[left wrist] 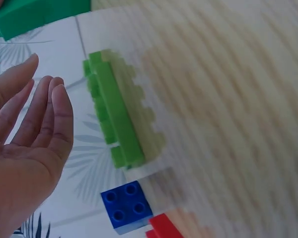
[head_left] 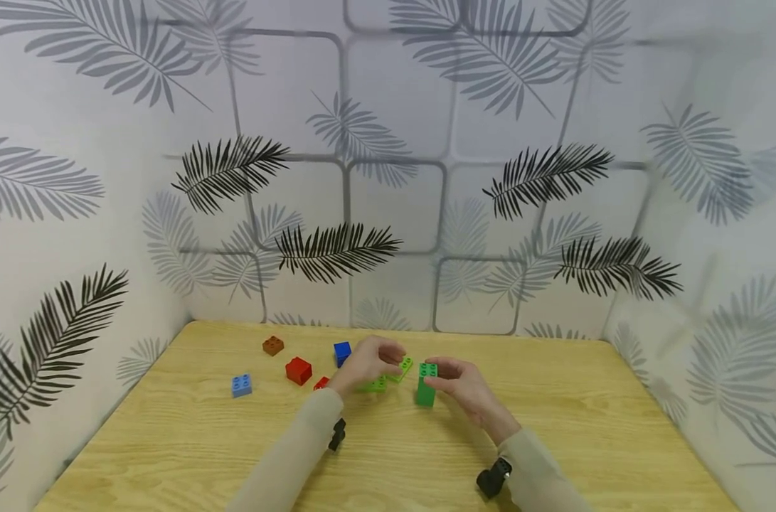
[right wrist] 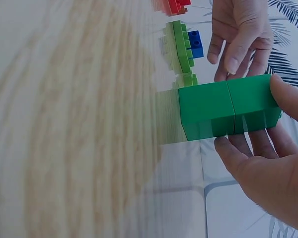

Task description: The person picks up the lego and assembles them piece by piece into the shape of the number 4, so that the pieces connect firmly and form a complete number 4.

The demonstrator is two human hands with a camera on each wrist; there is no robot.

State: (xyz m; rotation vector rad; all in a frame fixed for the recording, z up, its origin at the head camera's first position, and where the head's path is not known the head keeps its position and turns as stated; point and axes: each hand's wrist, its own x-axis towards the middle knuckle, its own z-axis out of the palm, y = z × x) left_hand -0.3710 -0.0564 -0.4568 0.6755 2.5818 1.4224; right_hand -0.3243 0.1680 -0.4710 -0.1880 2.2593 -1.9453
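My right hand (head_left: 469, 395) grips a stack of two dark green toy bricks (head_left: 425, 395) between thumb and fingers. The stack stands upright on the table, and the seam between its bricks shows in the right wrist view. My left hand (head_left: 367, 361) hovers to the left of the stack, fingers loosely bent and holding nothing. Beneath and beside it lie light green toy bricks (head_left: 378, 385), low and studded, partly hidden by the hand in the head view. A dark blue brick (left wrist: 127, 203) sits close to them in the left wrist view.
Left of my hands on the wooden table (head_left: 541, 455) are a red brick (head_left: 299, 371), a smaller red piece (head_left: 321, 383) half behind my left wrist, a brown brick (head_left: 273, 345) and a light blue brick (head_left: 242, 385). A leaf-patterned wall (head_left: 394, 206) rises behind the table.
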